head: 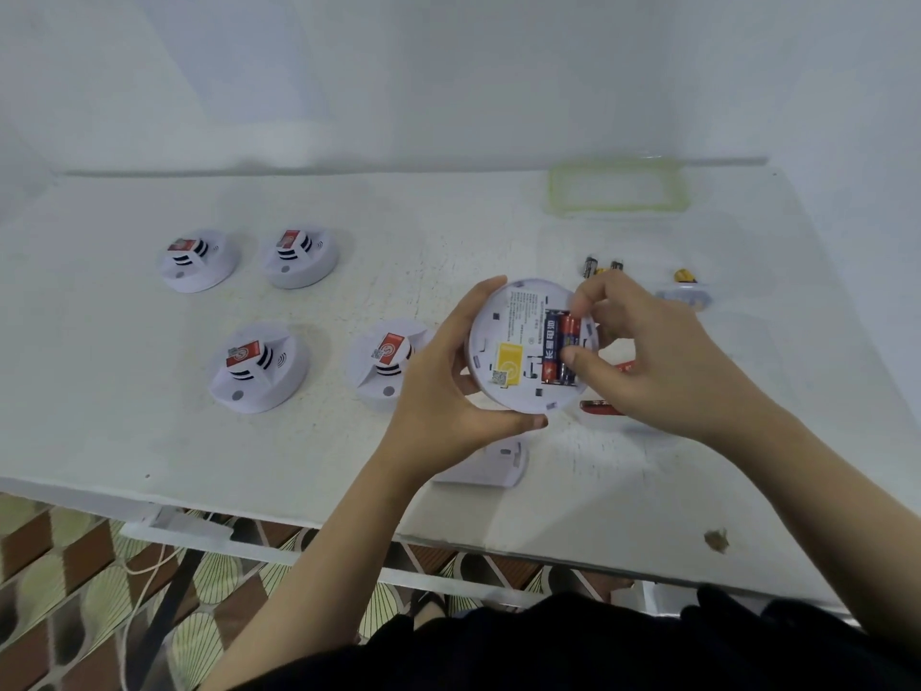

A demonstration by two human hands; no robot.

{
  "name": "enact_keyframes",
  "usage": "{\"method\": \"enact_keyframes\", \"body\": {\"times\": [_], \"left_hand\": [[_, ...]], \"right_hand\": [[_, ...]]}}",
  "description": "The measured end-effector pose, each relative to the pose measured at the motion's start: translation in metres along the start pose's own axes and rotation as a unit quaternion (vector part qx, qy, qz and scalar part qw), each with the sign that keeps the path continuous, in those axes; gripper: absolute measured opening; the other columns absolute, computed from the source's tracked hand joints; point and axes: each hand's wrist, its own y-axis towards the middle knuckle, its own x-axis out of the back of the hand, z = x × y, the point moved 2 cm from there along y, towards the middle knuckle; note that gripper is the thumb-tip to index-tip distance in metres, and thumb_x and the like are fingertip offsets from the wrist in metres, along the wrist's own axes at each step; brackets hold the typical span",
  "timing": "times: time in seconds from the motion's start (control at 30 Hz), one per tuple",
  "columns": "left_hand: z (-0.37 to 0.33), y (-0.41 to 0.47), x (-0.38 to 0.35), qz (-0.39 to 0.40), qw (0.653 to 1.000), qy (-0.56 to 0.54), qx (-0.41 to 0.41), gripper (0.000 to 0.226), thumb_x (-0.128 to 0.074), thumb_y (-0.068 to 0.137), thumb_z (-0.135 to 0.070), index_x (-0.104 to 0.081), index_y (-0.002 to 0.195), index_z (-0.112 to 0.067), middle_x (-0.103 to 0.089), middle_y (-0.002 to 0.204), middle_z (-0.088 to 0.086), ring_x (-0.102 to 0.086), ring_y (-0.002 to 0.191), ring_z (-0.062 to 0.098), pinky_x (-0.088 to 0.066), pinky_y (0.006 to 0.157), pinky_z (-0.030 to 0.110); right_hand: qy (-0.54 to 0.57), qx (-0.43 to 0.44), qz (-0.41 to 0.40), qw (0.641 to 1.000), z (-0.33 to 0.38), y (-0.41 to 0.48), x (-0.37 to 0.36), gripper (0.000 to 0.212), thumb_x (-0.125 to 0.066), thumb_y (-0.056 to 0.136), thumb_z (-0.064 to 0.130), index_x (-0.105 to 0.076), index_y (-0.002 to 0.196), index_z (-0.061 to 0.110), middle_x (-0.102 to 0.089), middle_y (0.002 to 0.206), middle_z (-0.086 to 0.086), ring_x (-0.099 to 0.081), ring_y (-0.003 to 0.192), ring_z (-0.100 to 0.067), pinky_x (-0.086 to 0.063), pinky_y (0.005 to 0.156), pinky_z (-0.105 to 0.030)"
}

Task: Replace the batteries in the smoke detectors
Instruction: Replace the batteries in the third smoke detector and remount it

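Observation:
My left hand [448, 391] grips a round white smoke detector [518, 341] by its left rim, back side up, above the table. Its battery bay holds red-and-blue batteries [560, 351]. My right hand [653, 356] pinches the rightmost battery in that bay between thumb and forefinger. Several other white detectors stand face up to the left, the nearest being one [386, 364] just beside my left hand. A red battery [600, 406] lies on the table under my right hand.
A white detector cover [491, 466] lies near the table's front edge below my hands. Loose black-and-gold batteries [593, 266] and another [685, 276] lie at the back right by a small white piece [683, 296]. A green tape rectangle [618, 189] marks the far right.

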Motion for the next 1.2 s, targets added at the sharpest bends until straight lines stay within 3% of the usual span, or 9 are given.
{"method": "enact_keyframes", "body": {"times": [0.17, 0.3, 0.37, 0.5, 0.73, 0.83, 0.93, 1.07, 1.2], "left_hand": [[0.003, 0.005, 0.000, -0.008, 1.000, -0.013, 0.007, 0.098, -0.086, 0.058, -0.003, -0.034, 0.140, -0.011, -0.049, 0.135, -0.006, -0.050, 0.124, 0.005, -0.052, 0.086, 0.018], [0.003, 0.012, 0.001, -0.011, 1.000, -0.010, -0.003, 0.100, -0.088, 0.057, 0.004, -0.034, 0.140, -0.007, -0.049, 0.133, -0.005, -0.051, 0.121, 0.001, -0.052, 0.083, 0.015], [0.004, 0.015, 0.000, -0.013, 1.000, -0.014, -0.004, 0.100, -0.087, 0.056, 0.005, -0.034, 0.141, -0.004, -0.049, 0.134, -0.001, -0.051, 0.121, 0.002, -0.052, 0.083, 0.016], [0.005, 0.020, -0.004, -0.004, 1.000, -0.009, -0.005, 0.102, -0.088, 0.057, -0.001, -0.033, 0.142, -0.005, -0.050, 0.135, -0.004, -0.052, 0.121, 0.004, -0.053, 0.083, 0.019], [0.013, 0.029, -0.006, -0.003, 0.999, -0.041, 0.016, 0.105, -0.088, 0.056, 0.001, -0.032, 0.144, -0.009, -0.048, 0.138, 0.003, -0.050, 0.125, 0.014, -0.052, 0.088, 0.024], [0.015, 0.030, -0.006, -0.004, 0.998, -0.057, 0.026, 0.105, -0.086, 0.055, 0.000, -0.031, 0.144, -0.011, -0.046, 0.140, 0.005, -0.049, 0.127, 0.015, -0.051, 0.090, 0.023], [0.015, 0.031, -0.008, 0.001, 0.998, -0.064, 0.027, 0.106, -0.087, 0.055, -0.002, -0.031, 0.144, -0.013, -0.045, 0.140, 0.005, -0.048, 0.127, 0.014, -0.051, 0.090, 0.024], [0.011, 0.032, -0.011, 0.011, 0.998, -0.063, 0.019, 0.106, -0.089, 0.055, -0.007, -0.031, 0.143, -0.012, -0.047, 0.139, 0.003, -0.048, 0.127, 0.013, -0.052, 0.089, 0.023], [0.006, 0.035, -0.016, 0.027, 0.998, -0.062, 0.005, 0.104, -0.087, 0.055, -0.001, -0.030, 0.142, -0.011, -0.047, 0.138, 0.002, -0.049, 0.126, 0.012, -0.053, 0.087, 0.024]], "right_hand": [[-0.002, 0.011, -0.008, 1.000, -0.002, 0.001, 0.000, 0.022, -0.059, 0.086, 0.013, -0.042, 0.088, 0.025, -0.059, 0.078, 0.021, -0.061, 0.082, 0.001, -0.051, 0.052, -0.020], [0.013, 0.019, -0.028, 0.999, -0.004, 0.003, 0.000, 0.038, -0.059, 0.088, 0.014, -0.036, 0.108, 0.037, -0.061, 0.094, 0.026, -0.061, 0.084, 0.005, -0.044, 0.062, -0.007], [-0.010, 0.042, -0.057, 0.997, -0.006, 0.003, 0.000, 0.039, -0.059, 0.088, 0.014, -0.045, 0.121, 0.029, -0.056, 0.104, 0.030, -0.059, 0.094, 0.006, -0.045, 0.076, -0.005], [-0.028, 0.064, -0.166, 0.984, -0.008, 0.003, 0.006, 0.024, -0.064, 0.085, 0.008, -0.061, 0.106, 0.018, -0.058, 0.109, 0.021, -0.055, 0.104, 0.006, -0.040, 0.090, -0.006], [0.050, -0.008, -0.256, 0.965, -0.025, -0.005, 0.027, 0.011, -0.068, 0.083, 0.011, -0.062, 0.088, 0.018, -0.066, 0.080, 0.026, -0.062, 0.078, 0.005, -0.043, 0.076, -0.008], [0.018, -0.066, -0.219, 0.973, -0.037, -0.013, 0.034, 0.012, -0.071, 0.081, 0.007, -0.064, 0.081, 0.017, -0.068, 0.073, 0.015, -0.063, 0.072, 0.001, -0.044, 0.072, -0.007], [-0.058, -0.088, -0.158, 0.982, -0.044, -0.021, 0.032, 0.006, -0.072, 0.080, 0.014, -0.067, 0.080, 0.017, -0.065, 0.078, 0.021, -0.061, 0.075, 0.005, -0.039, 0.072, -0.001], [-0.168, -0.020, -0.146, 0.975, -0.036, -0.020, 0.027, 0.041, -0.060, 0.082, 0.040, -0.065, 0.117, 0.019, -0.060, 0.105, 0.021, -0.056, 0.097, -0.003, -0.031, 0.093, -0.007], [-0.220, 0.050, -0.103, 0.969, -0.025, -0.007, 0.023, 0.065, -0.049, 0.085, 0.048, -0.044, 0.139, 0.014, -0.058, 0.126, 0.005, -0.049, 0.111, -0.010, -0.024, 0.095, -0.007]]}}
